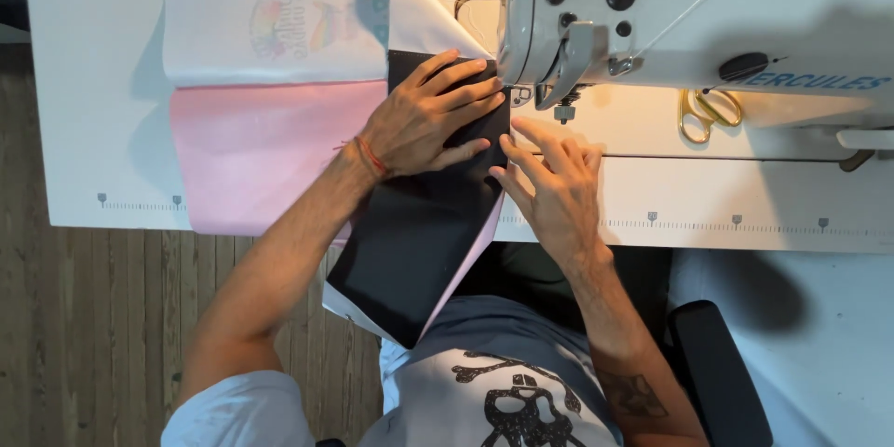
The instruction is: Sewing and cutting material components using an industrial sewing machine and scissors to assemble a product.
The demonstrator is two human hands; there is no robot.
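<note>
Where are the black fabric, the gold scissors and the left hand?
black fabric (410, 242): head view, on its bare middle below the hands.
gold scissors (710, 112): head view, on the handle loops.
left hand (430, 116): head view, on its back, flat on the fabric.

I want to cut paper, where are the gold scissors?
The gold scissors lie on the white table on the right, under the sewing machine, beyond the right hand.
</note>
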